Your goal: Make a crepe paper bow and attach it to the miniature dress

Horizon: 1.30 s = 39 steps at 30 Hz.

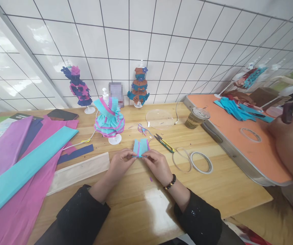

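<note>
A small turquoise piece with pink-purple strips (141, 147) is held just over the wooden table. My left hand (122, 162) pinches its lower left edge. On the lower right edge, the fingers of my right hand (159, 165) are closed too. Behind it stands a doll form in a ruffled turquoise and pink dress (109, 119). Yellow-handled thread snips (164, 143) lie to the right of the piece, near a white tape roll (201, 162) and a thinner ring (181, 159).
Long crepe sheets, turquoise (31, 166) and pink (46, 149), cover the left side. A lidded cup (197, 118) stands back right. Two more dressed forms line the wall. Another person's hand (287, 126) is over the orange table (228, 143).
</note>
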### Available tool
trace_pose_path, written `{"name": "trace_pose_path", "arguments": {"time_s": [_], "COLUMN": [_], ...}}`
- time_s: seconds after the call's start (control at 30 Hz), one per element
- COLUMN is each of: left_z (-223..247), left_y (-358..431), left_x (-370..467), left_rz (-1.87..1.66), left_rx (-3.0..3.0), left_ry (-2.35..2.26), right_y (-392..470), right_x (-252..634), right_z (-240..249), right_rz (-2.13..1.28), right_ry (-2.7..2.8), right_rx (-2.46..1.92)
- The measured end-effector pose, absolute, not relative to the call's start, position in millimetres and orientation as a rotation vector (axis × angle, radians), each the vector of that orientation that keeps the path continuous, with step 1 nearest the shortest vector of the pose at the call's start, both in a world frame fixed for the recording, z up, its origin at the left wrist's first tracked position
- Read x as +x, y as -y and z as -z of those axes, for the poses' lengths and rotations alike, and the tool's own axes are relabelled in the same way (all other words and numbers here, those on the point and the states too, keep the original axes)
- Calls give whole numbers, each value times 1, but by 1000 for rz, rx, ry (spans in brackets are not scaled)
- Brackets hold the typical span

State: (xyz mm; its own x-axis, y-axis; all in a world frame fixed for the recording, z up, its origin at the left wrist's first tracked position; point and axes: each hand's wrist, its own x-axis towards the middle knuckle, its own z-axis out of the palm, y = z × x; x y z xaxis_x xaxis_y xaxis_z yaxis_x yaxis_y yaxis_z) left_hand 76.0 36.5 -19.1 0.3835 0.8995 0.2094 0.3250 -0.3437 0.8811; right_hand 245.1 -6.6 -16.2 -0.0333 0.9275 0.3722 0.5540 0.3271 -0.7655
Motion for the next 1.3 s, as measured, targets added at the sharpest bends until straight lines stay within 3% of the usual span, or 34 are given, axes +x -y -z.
{"name": "trace_pose_path", "arguments": {"time_s": [1.3], "left_z": [17], "left_y": [-37], "left_x": [76], "left_rz": [-884], "left_rx": [1882], "left_ry": [-1017], "right_y": [7], "right_x": [244], "right_z": [19], "right_rz": [-665], "right_ry": [1584], "right_rx": [-1369]}}
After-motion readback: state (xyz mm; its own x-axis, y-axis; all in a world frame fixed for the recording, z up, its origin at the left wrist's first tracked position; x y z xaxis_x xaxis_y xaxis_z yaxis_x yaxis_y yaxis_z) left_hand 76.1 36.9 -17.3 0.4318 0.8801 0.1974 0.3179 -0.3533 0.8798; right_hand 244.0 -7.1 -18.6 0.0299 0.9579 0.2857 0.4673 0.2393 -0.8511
